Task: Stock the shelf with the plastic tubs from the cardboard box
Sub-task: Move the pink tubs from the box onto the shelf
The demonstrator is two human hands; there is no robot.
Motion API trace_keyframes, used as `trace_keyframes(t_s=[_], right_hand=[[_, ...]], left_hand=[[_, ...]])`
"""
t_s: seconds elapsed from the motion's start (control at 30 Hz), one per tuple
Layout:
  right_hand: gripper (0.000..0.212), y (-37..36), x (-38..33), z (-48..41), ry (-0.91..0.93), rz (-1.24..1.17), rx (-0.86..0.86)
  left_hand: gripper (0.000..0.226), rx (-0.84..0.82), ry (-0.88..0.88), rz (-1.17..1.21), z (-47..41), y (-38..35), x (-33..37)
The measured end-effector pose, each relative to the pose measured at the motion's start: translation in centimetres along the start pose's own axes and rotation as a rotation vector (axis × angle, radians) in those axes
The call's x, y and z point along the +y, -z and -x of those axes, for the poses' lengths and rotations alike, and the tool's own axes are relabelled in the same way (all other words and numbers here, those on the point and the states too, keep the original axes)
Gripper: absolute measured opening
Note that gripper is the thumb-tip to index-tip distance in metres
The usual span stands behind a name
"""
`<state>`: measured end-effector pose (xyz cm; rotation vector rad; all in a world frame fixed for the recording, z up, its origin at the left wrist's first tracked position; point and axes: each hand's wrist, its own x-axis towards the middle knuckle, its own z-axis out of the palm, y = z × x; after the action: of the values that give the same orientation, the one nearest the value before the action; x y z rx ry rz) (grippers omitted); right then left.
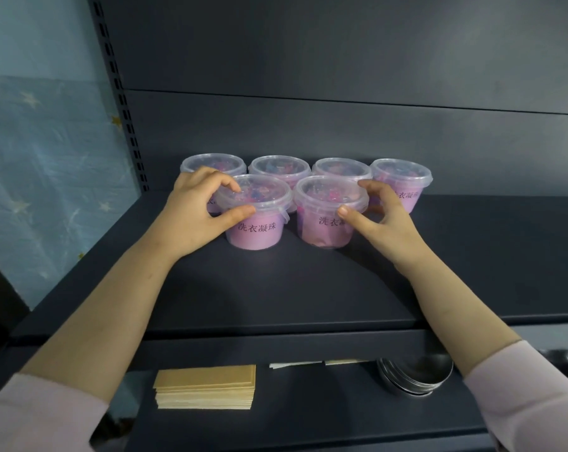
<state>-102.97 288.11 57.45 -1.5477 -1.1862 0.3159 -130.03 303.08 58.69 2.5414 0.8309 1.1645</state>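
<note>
My left hand [196, 212] grasps the front-left tub [256, 234] at its rim; my right hand [385, 221] grasps the front-right tub [320, 234]. Both stand upright on the shelf [308, 288].

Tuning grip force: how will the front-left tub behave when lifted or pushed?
The front-left tub looks thin-walled, so it probably flexes under a squeeze; the left hand holds it by the stiffer rim. It seems full, likely hefty for its size. Narrower base than top: a high push may tip it.

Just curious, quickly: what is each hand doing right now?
Left hand: grips the front left tub at its lid.
Right hand: grips the front right tub at its lid.
</note>
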Motion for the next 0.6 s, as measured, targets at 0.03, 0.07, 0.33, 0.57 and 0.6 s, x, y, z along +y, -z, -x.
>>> trace_keyframes(t_s=[0.03,0.07,0.33,0.57,0.6], right_hand=[[0.056,0.2,-0.3,0.3,0.017,0.008,0.008],[0.055,0.6,-0.7,0.6,0.039,0.02,0.029],[0.018,10.3,-4.5,6.3,0.216,0.236,0.229],[0.016,24.2,-4.8,18.8,0.153,0.332,0.405],[0.017,26.4,-4.6,21.1,0.13,0.345,0.43]], left_hand=[[0.055,0.002,0.001,-0.028,0.1,0.2,0.4],[0.054,0.012,-0.001,-0.052,0.1,0.4,0.8],[0.026,0.09,-0.178,-0.084,0.3,-0.6,10.0],[0.013,0.089,-0.302,0.334,2.7,-7.6,26.0],[0.013,0.069,-0.307,0.382,3.5,-8.9,28.7]])
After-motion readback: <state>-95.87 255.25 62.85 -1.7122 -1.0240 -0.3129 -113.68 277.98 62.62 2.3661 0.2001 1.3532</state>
